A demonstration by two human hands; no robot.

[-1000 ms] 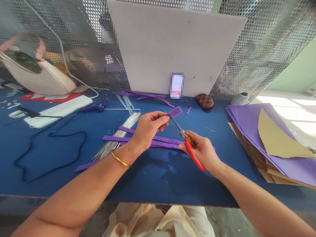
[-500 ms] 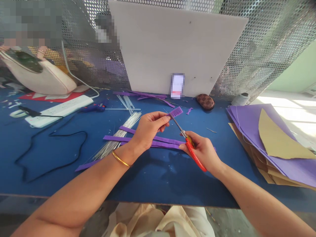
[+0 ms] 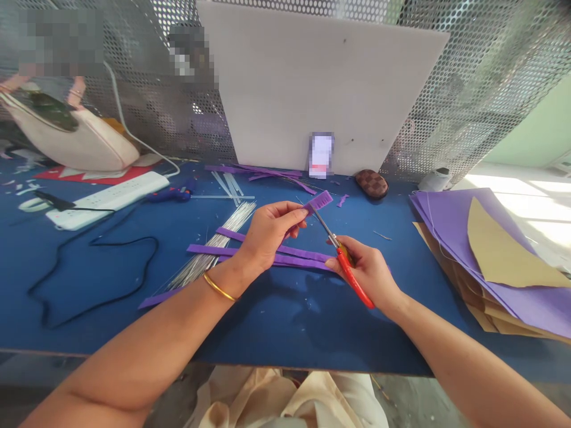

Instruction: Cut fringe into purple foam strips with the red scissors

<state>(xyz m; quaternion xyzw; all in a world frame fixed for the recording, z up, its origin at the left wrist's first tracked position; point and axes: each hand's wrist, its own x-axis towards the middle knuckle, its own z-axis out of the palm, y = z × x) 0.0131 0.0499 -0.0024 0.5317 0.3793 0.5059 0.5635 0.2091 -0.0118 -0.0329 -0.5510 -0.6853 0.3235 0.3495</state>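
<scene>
Pinched between the thumb and fingers of my left hand is a small purple strip with a row of slits along it. My right hand grips a pair of scissors with red handles. Their blades point up and left and meet the strip's lower edge beside my left fingertips. Below my hands, long purple strips lie across the blue table. A bundle of thin, pale wires lies partly under those strips and left of my left hand.
A white power strip, a glue gun and a black cord lie at left, near a white handbag. Behind, a phone leans on a white board, near a checkered pouch. Purple sheets and brown ones are stacked at right.
The purple strip has shifted very slightly to the right and up. The scissor blades sit a touch further along its lower edge; both hands have hardly moved.
</scene>
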